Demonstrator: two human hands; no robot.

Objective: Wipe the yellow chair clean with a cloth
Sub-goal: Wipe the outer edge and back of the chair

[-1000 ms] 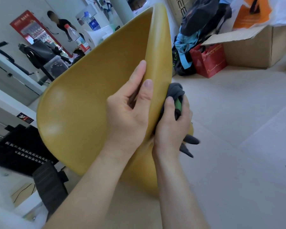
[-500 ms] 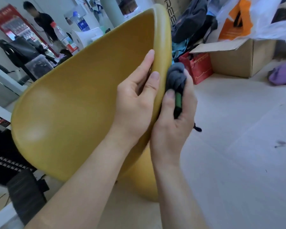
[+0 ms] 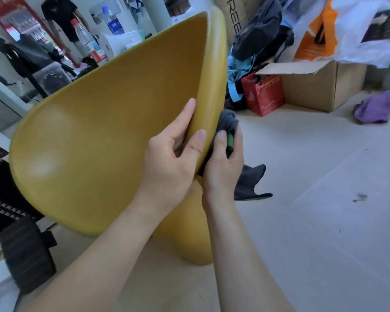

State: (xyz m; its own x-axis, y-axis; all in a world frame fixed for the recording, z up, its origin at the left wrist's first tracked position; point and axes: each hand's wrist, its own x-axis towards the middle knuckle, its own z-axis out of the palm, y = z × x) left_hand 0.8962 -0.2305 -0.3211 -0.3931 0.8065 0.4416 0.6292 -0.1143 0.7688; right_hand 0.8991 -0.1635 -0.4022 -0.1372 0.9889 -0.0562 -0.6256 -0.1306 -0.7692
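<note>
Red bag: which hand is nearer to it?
Right. The right hand, gripping the grey cloth, is outside the yellow chair, towards the red bag; the left hand grips the rim, farther off.

The tilted yellow chair [image 3: 104,140] is gripped at its rim by the left hand [image 3: 171,163]. Just beside it, a grey cloth [image 3: 229,122] is held bunched against the rim's outer face by the right hand [image 3: 223,167], one end hanging below.

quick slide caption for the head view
Left hand grips the yellow chair by its rim while right hand presses a grey cloth against its outer side
</note>
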